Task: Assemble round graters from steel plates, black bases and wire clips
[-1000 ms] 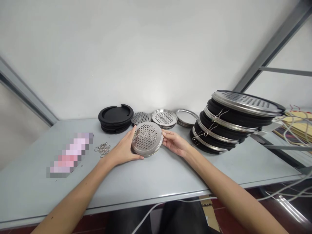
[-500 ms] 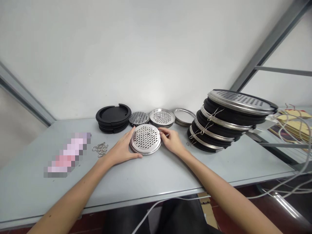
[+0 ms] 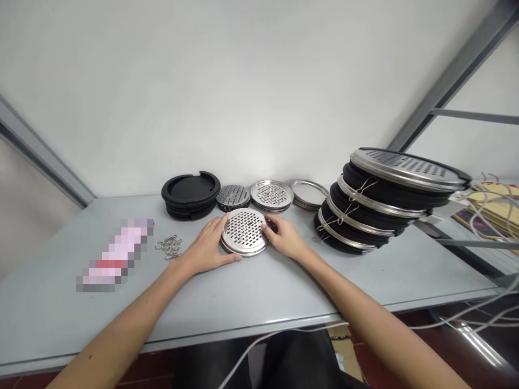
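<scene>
A round slotted metal plate (image 3: 245,231) lies on the table in front of me, seated in or on a wider metal rim. My left hand (image 3: 208,247) curves around its left side, thumb along the front edge and fingers at the back left. On the right edge, my right hand (image 3: 285,235) grips it, its thumb over the top and the other fingers along the rim. Behind the plate sit a small stack of dark-sided grater discs (image 3: 233,196), a stack of perforated metal discs (image 3: 272,194) and a stack of plain metal rings or lids (image 3: 310,193).
Black round trays (image 3: 190,193) are stacked at the back left. Metal clips (image 3: 169,245) lie loose near a blurred pink object (image 3: 121,254). A tall leaning stack of black and metal assemblies (image 3: 373,208) stands right. White cables (image 3: 482,302) hang past the table's right edge.
The view has shifted slightly. My right thumb has come further over the plate's top edge, while my left hand stays around its left side.
</scene>
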